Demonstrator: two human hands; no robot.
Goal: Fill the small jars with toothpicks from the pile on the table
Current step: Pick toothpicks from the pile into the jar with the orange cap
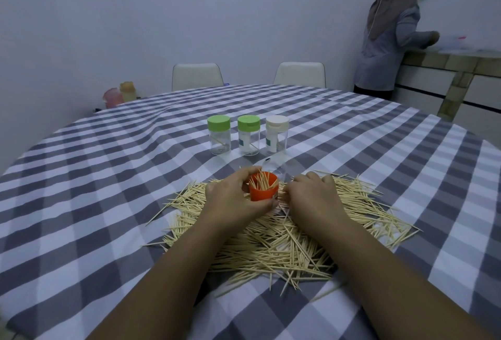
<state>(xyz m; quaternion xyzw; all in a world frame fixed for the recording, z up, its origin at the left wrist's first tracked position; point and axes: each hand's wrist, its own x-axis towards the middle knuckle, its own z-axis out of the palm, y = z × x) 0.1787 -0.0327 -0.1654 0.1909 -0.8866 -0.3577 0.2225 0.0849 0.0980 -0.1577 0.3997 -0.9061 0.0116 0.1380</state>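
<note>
A plain pale wall (135,14) stands behind two white chairs (197,76). A person in grey (385,49) leans at a tiled stone counter (455,63).

No text, brand or number can be read anywhere: the middle green-lidded jar (248,135) and the white-lidded jar (276,133) on the far side of the toothpick pile each carry a small white label with a teal patch, too blurred to make out.

Three capped jars (249,135), one orange cup (263,190), one toothpick pile (273,239), two hands (311,196), two chairs (197,76)
</note>
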